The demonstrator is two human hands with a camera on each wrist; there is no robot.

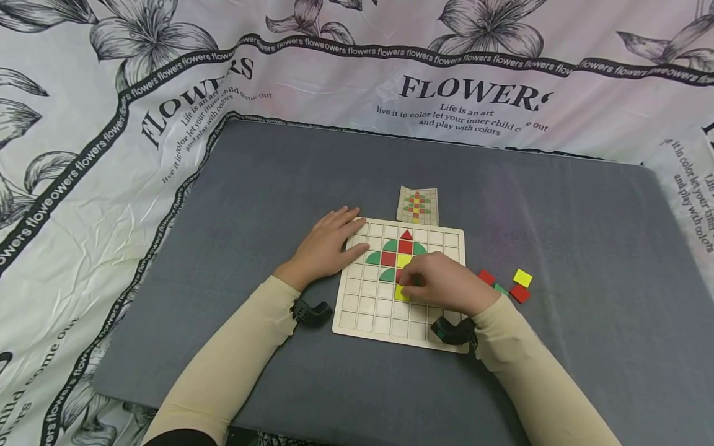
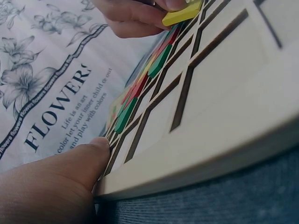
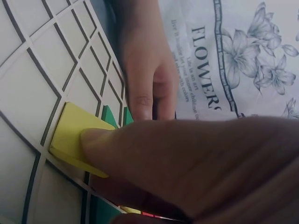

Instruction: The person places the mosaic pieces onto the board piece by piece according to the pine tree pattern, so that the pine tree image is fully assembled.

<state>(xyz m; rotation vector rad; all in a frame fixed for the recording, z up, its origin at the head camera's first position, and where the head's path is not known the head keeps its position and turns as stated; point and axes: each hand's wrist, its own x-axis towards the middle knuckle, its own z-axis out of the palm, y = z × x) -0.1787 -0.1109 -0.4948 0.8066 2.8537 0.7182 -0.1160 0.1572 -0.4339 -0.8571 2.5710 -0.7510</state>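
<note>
A wooden grid board (image 1: pixel 362 303) lies on the table with a pattern of red, green and yellow tiles in its cells. My left hand (image 1: pixel 326 244) rests at the board's upper left edge, fingers extended, and its thumb (image 2: pixel 88 156) touches the rim. Over the middle of the board, my right hand (image 1: pixel 449 282) pinches a yellow square tile (image 3: pixel 74 135) between thumb and fingers. That tile is tilted against the grid at the lower end of the pattern. A red triangle (image 1: pixel 406 235) tops the column, with green quarter-round tiles (image 1: pixel 390 246) beside it. My right hand covers part of the pattern's right side.
Behind the board lies a small pattern card (image 1: pixel 417 206). Right of the board are loose tiles: a yellow square (image 1: pixel 522 278), a red square (image 1: pixel 520 293), another red tile (image 1: pixel 486 277) and a partly hidden green one (image 1: pixel 501 289). Flower-printed cloth (image 1: pixel 334 80) surrounds the grey tabletop (image 1: pixel 279 186).
</note>
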